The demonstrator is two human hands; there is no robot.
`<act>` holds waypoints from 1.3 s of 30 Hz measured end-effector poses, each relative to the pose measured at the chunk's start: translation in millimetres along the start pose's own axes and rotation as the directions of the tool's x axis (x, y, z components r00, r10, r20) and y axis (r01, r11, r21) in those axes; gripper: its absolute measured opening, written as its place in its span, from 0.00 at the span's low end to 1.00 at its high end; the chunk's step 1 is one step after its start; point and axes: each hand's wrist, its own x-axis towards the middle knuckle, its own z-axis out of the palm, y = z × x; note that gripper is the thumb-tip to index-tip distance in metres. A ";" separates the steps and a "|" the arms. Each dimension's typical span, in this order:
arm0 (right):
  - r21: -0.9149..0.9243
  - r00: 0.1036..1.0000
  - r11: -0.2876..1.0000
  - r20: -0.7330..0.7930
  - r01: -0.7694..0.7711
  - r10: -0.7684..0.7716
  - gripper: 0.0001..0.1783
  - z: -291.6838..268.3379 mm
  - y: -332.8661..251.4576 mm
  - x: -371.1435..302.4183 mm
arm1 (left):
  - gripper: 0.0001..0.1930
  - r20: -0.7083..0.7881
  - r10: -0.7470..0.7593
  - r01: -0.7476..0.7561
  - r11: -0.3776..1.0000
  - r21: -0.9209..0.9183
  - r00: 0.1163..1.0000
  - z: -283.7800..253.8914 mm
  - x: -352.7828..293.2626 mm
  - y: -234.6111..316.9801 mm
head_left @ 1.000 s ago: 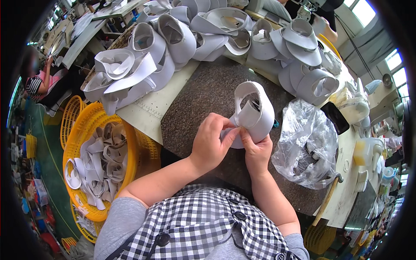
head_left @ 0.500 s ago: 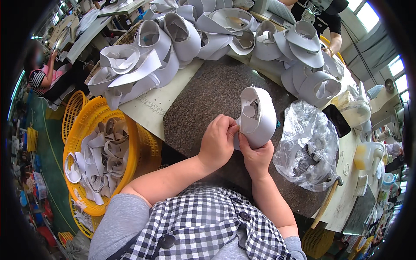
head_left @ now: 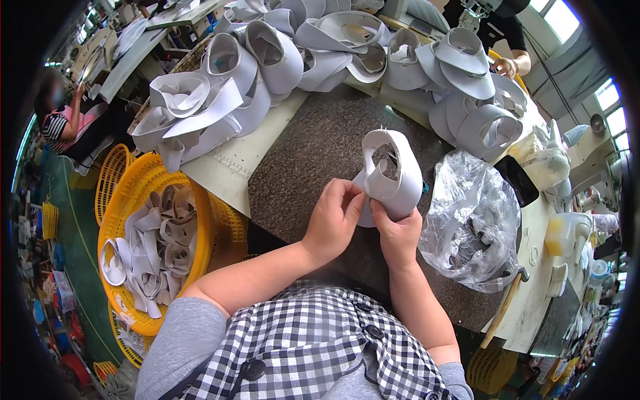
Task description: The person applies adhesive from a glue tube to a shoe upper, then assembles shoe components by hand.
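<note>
Above the dark stone slab (head_left: 300,157), I hold up a white shoe upper (head_left: 407,183), a stiff piece curved into a loop with rough, thready edges along its opening. My left hand (head_left: 333,217) pinches its lower left edge between thumb and fingers. My right hand (head_left: 398,237) grips the bottom from the right, thumb in front and the other fingers largely hidden behind. The thumbs are close together but apart.
White uppers (head_left: 273,57) are heaped along the slab's far side. A clear plastic bag (head_left: 467,220), a black phone (head_left: 517,180) and a hammer (head_left: 505,307) lie at right. At left stands a yellow basket (head_left: 207,227) of white and beige pieces. Two people sit farther off.
The upper has turned slightly in my hands and its opening shows wider. Both hands keep their grip. The far right person's hand has shifted a little.
</note>
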 end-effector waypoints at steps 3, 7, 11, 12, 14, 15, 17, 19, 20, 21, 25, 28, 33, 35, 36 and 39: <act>0.114 0.999 0.993 0.035 -0.032 0.028 0.13 -0.9 3.3 0.4 | 0.09 0.018 -0.043 0.043 0.999 -0.020 0.999 -8.3 2.0 3.4; 0.172 0.996 0.984 0.083 -0.054 0.040 0.13 -1.2 1.9 -2.3 | 0.10 0.091 -0.150 0.160 0.980 -0.116 0.985 -16.4 0.7 1.2; 0.161 0.988 0.985 0.149 -0.057 0.032 0.11 -3.7 -1.3 -2.0 | 0.10 0.117 -0.200 0.220 0.956 -0.194 0.973 -19.8 -1.4 0.2; 0.153 0.984 0.987 0.178 -0.058 0.031 0.11 -4.1 -1.4 -1.5 | 0.10 0.115 -0.202 0.222 0.956 -0.194 0.972 -20.4 -1.7 0.1; 0.157 0.982 0.984 0.183 -0.079 0.050 0.11 -3.9 -2.8 -0.9 | 0.10 0.135 -0.195 0.223 0.945 -0.240 0.971 -21.4 -2.1 0.2; 0.163 0.980 0.982 0.186 -0.098 0.067 0.11 -3.8 -3.5 -1.0 | 0.10 0.136 -0.198 0.226 0.944 -0.241 0.971 -21.4 -1.5 0.7; 0.175 0.983 0.977 0.161 -0.119 0.091 0.11 -1.3 -4.4 -1.7 | 0.10 0.104 -0.157 0.172 0.974 -0.146 0.982 -20.6 1.4 1.3; 0.187 0.984 0.972 0.137 -0.139 0.115 0.12 -0.9 -2.8 -1.0 | 0.10 0.110 -0.157 0.170 0.978 -0.119 0.981 -19.6 3.8 0.2; 0.169 0.987 0.977 0.114 -0.130 0.111 0.12 -1.1 -0.6 -0.5 | 0.10 0.114 -0.156 0.167 0.982 -0.092 0.981 -19.2 4.1 -0.2; 0.151 0.990 0.981 0.093 -0.121 0.107 0.12 -1.3 0.8 -0.1 | 0.10 0.115 -0.159 0.170 0.981 -0.092 0.981 -18.5 4.0 -0.2; 0.114 0.992 0.987 0.071 -0.114 0.106 0.13 -1.3 -0.2 0.7 | 0.09 0.144 -0.112 0.125 0.989 -0.080 0.983 -15.0 5.0 -1.6; -0.029 0.997 0.997 0.031 -0.075 0.075 0.14 1.0 -1.8 -1.7 | 0.09 0.130 -0.048 0.046 0.999 0.015 0.990 -10.5 2.2 -1.8; 0.254 0.984 0.951 0.059 -0.176 0.167 0.17 -3.1 1.7 3.0 | 0.11 0.105 0.003 -0.006 1.000 0.028 0.994 -9.3 4.5 -4.7; 0.344 0.982 0.919 0.073 -0.190 0.176 0.19 -5.1 -0.8 3.9 | 0.12 0.110 -0.085 0.114 0.952 -0.286 0.990 -15.3 -1.5 -5.3; 0.432 0.978 0.877 0.091 -0.211 0.190 0.21 -6.0 -1.6 4.4 | 0.16 0.092 -0.127 0.153 0.904 -0.400 0.988 -19.7 -5.8 -7.2; 0.562 0.959 0.778 0.153 -0.282 0.237 0.23 -9.7 -6.1 1.8 | 0.19 0.019 -0.285 0.270 0.879 -0.394 0.958 -29.9 -9.2 6.8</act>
